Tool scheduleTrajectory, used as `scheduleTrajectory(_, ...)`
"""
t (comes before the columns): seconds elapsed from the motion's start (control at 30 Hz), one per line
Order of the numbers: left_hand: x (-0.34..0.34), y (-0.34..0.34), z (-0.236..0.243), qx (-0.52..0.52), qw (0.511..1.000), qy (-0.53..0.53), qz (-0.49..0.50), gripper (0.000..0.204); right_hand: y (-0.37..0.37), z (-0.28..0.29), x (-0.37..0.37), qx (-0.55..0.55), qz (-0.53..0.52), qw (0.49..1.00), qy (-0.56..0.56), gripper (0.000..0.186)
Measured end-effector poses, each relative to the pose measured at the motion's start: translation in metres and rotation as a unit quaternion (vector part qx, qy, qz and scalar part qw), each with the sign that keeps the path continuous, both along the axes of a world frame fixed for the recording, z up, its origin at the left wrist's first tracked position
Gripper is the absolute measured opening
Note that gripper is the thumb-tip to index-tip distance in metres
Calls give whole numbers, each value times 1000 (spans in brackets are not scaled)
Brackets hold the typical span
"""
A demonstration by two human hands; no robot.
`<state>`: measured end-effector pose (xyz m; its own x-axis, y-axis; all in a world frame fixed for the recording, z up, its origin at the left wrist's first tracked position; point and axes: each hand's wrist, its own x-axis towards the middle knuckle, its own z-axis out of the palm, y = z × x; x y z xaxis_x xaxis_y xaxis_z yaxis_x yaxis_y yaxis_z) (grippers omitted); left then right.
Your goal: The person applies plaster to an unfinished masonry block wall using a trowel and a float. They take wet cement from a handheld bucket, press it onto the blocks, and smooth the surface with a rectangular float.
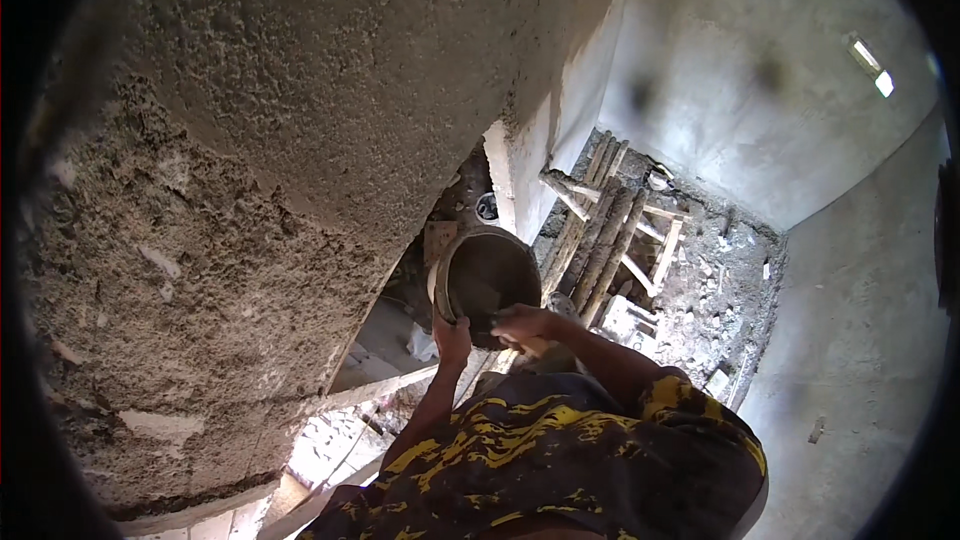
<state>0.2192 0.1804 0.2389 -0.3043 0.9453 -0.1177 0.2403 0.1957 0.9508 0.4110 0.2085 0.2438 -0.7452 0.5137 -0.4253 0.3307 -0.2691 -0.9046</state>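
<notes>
A round bucket point(492, 270) with a dark inside, where a faint lighter shape shows, is held in front of my body at the centre of the head view. My left hand point(450, 338) is closed on its near left rim. My right hand point(522, 324) is curled at the lower right of the bucket, on or just inside the rim; what its fingers hold is too small and shadowed to make out. Rough, partly plastered wall point(200, 190) rises close on my left.
Below me, long wooden poles point(610, 240) form a scaffold over rubble point(720, 300). A small dark container point(488, 206) stands beyond the bucket. A white crumpled piece point(420, 342) lies left of my arms. Smooth grey walls point(820, 360) enclose the right side.
</notes>
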Motion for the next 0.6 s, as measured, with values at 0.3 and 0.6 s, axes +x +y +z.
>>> scheduleTrajectory(0.3,25,70,-44,-49,968,-223,102,58,13,-7,69,-167,-258,930,200,21)
scheduleTrajectory(0.6,46,91,-103,-57,967,-201,147,43,158,66,307,321,-649,643,248,39)
